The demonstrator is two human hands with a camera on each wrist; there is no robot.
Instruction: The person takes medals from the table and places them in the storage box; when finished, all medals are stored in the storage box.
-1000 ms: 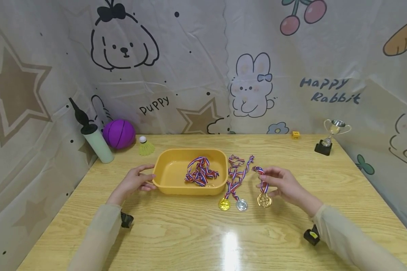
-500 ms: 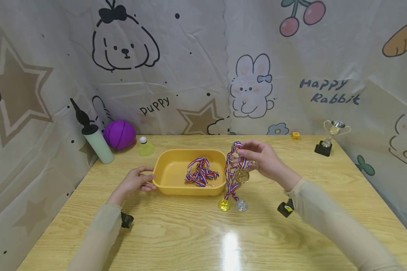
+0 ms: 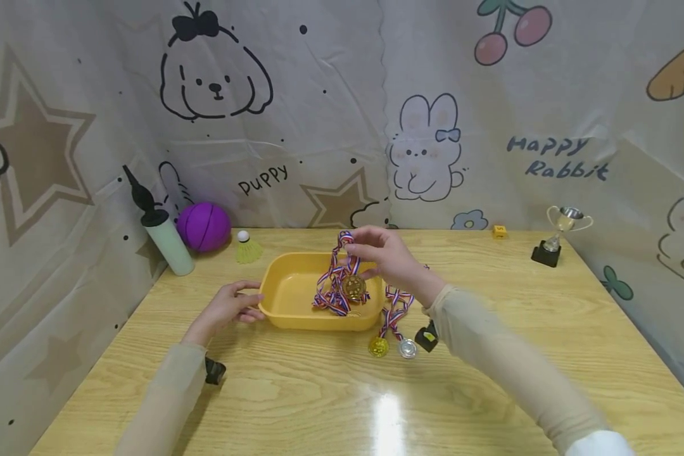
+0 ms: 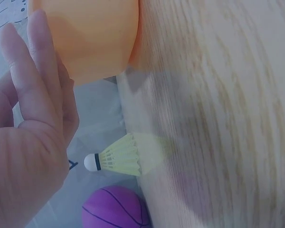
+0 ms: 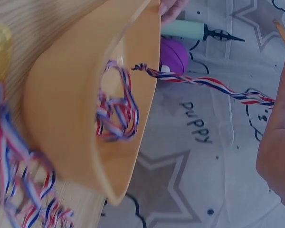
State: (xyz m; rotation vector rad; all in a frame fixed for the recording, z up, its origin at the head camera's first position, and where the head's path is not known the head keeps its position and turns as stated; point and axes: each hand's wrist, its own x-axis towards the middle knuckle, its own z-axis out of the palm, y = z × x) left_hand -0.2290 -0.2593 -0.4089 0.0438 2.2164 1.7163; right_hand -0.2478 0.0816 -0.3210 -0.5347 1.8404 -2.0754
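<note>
My right hand point(image 3: 392, 258) pinches the striped ribbon of a bronze-coloured medal point(image 3: 354, 288), raised over the right half of a yellow plastic basin point(image 3: 319, 322). In the right wrist view the ribbon's knotted end point(image 5: 141, 67) dangles above the basin's opening. Inside the basin lies a bundle of red, white and blue ribbon point(image 5: 116, 114). With fingers fairly straight, my left hand point(image 3: 223, 310) touches the basin's left end; the left wrist view shows its fingertips against the outer wall. To the basin's right, a gold medal point(image 3: 379, 347) and a silver medal point(image 3: 407, 348) lie with crossed ribbons.
Back left stand a pale green hand pump point(image 3: 171, 244), a purple ball point(image 3: 204, 227) and a yellow shuttlecock point(image 3: 247, 248). A small trophy cup point(image 3: 560, 231) and a yellow cube point(image 3: 499, 232) are at the back right. Patterned cloth point(image 3: 330, 126) hangs behind the table.
My right hand has lifted the bronze-coloured medal off the table and carried it left, past the other two medals, to above the basin. The left hand stays at the basin's left end.
</note>
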